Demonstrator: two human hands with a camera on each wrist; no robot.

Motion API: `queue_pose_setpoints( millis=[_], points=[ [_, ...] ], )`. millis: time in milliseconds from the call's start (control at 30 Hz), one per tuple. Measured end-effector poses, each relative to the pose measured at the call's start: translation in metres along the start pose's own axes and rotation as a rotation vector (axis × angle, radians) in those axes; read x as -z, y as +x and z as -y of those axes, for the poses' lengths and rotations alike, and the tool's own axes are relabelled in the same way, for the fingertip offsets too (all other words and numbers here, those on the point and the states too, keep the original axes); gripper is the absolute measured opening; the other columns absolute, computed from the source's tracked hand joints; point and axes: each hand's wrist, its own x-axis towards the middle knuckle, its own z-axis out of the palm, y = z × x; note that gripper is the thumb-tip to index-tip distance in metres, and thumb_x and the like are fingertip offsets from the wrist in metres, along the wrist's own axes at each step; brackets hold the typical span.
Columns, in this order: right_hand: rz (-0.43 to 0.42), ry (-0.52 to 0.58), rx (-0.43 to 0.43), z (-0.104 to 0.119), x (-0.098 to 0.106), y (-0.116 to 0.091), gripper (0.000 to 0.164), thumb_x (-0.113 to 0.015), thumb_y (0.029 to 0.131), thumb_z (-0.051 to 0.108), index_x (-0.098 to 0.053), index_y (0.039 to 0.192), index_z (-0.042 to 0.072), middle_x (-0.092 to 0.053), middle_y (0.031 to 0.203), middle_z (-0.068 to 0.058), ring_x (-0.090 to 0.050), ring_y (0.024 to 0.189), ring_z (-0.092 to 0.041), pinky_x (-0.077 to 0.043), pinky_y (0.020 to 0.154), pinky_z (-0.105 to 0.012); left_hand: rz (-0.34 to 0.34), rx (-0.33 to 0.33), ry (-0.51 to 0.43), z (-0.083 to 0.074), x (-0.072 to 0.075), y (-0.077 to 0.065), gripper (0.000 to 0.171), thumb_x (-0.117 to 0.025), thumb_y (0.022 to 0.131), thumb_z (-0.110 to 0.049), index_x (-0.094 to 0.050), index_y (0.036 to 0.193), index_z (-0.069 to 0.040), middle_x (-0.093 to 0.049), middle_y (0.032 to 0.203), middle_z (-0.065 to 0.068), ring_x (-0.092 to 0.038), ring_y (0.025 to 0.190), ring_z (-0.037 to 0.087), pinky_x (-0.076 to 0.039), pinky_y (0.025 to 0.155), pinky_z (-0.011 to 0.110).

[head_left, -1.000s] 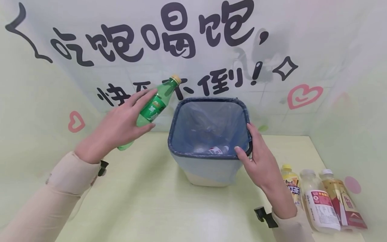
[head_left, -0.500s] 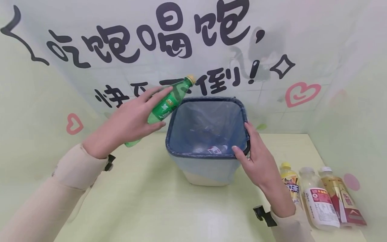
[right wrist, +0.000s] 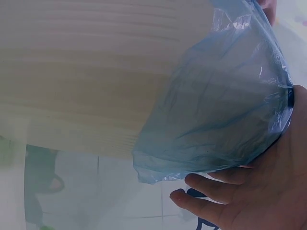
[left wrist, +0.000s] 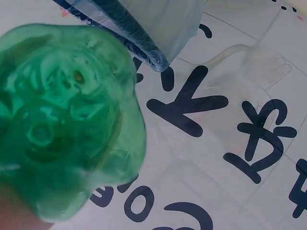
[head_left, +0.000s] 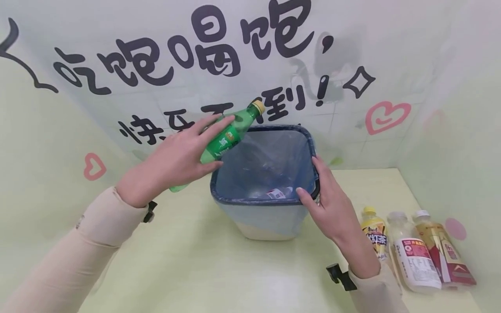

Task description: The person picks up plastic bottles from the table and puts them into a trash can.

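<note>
My left hand (head_left: 172,158) holds a green plastic soda bottle (head_left: 228,138) with a yellow cap, tilted with the cap up and to the right. It overlaps the left rim of a trash bin (head_left: 266,224) in the head view. The left wrist view looks onto the bottle's green base (left wrist: 62,110). My right hand (head_left: 332,206) grips the bin's right front corner, thumb over the rim and fingers along the outside. A blue plastic liner (right wrist: 216,105) is folded over the rim. Inside lies a clear bottle (head_left: 278,192) with a white and red label.
At the right, a yellow-capped iced tea bottle (head_left: 374,232), a white bottle (head_left: 416,263) and a gold-and-red bottle (head_left: 448,254) lie side by side on the pale table (head_left: 188,265). Behind the bin rises a glossy wall (head_left: 250,82) with large black characters.
My left hand has carried the green bottle rightward, from beside the bin to over its left rim. The right hand keeps its hold on the bin. The head view has shifted slightly.
</note>
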Motion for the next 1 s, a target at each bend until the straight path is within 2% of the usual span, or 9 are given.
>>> queue_pose_setpoints(
  millis=[133, 233, 467, 667, 767, 900, 1000],
  points=[
    [0.009, 0.001, 0.001, 0.001, 0.0, 0.001, 0.078, -0.054, 0.1, 0.047, -0.016, 0.16, 0.016, -0.019, 0.165, -0.004, -0.027, 0.147, -0.028, -0.033, 0.111, -0.055, 0.026, 0.008, -0.018, -0.002, -0.001, 0.0, 0.099, -0.08, 0.084, -0.031, -0.016, 0.159, -0.038, -0.029, 0.159, 0.01, -0.063, 0.104, 0.041, -0.053, 0.077, 0.052],
    [0.013, 0.012, -0.005, 0.002, -0.002, 0.0, 0.078, -0.054, 0.099, 0.047, -0.016, 0.16, 0.016, -0.019, 0.165, -0.004, -0.026, 0.148, -0.028, -0.033, 0.111, -0.055, 0.046, 0.002, -0.031, -0.004, -0.003, 0.003, 0.097, -0.079, 0.084, -0.032, -0.016, 0.159, -0.039, -0.029, 0.159, 0.01, -0.065, 0.102, 0.038, -0.054, 0.078, 0.051],
    [0.002, 0.013, -0.011, 0.003, -0.002, -0.001, 0.077, -0.054, 0.1, 0.046, -0.016, 0.16, 0.018, -0.019, 0.165, -0.003, -0.027, 0.147, -0.028, -0.033, 0.11, -0.055, 0.041, -0.077, -0.038, -0.013, -0.005, 0.021, 0.093, -0.079, 0.084, -0.034, -0.023, 0.159, -0.032, -0.035, 0.155, 0.012, -0.065, 0.101, 0.031, -0.055, 0.078, 0.046],
    [0.003, 0.0, -0.005, 0.005, 0.003, 0.003, 0.077, -0.054, 0.1, 0.046, -0.016, 0.16, 0.018, -0.018, 0.165, -0.002, -0.027, 0.147, -0.028, -0.033, 0.111, -0.055, 0.082, -0.062, -0.074, -0.02, -0.003, 0.037, 0.095, -0.081, 0.083, -0.033, -0.024, 0.158, -0.034, -0.033, 0.157, 0.009, -0.06, 0.113, 0.03, -0.054, 0.085, 0.046],
    [0.005, 0.005, -0.014, 0.006, 0.002, 0.001, 0.077, -0.054, 0.1, 0.045, -0.016, 0.16, 0.018, -0.018, 0.165, -0.002, -0.027, 0.147, -0.028, -0.032, 0.111, -0.055, 0.109, -0.088, -0.069, -0.023, -0.008, 0.044, 0.093, -0.081, 0.083, -0.032, -0.027, 0.158, -0.031, -0.037, 0.155, 0.01, -0.061, 0.112, 0.03, -0.054, 0.086, 0.045],
    [0.011, 0.014, -0.016, 0.006, 0.0, -0.003, 0.076, -0.055, 0.1, 0.043, -0.016, 0.16, 0.017, -0.02, 0.164, -0.004, -0.028, 0.147, -0.028, -0.032, 0.112, -0.054, 0.161, -0.11, -0.052, -0.027, -0.015, 0.048, 0.092, -0.081, 0.083, -0.034, -0.028, 0.158, -0.029, -0.04, 0.153, 0.011, -0.06, 0.115, 0.031, -0.053, 0.088, 0.044],
    [0.009, 0.011, -0.003, 0.007, 0.001, -0.001, 0.075, -0.055, 0.1, 0.041, -0.016, 0.16, 0.016, -0.021, 0.164, -0.005, -0.029, 0.146, -0.029, -0.033, 0.111, -0.054, 0.168, -0.105, -0.059, -0.029, -0.015, 0.05, 0.092, -0.08, 0.083, -0.034, -0.027, 0.158, -0.03, -0.04, 0.153, 0.01, -0.058, 0.118, 0.03, -0.052, 0.09, 0.044]
  ],
)
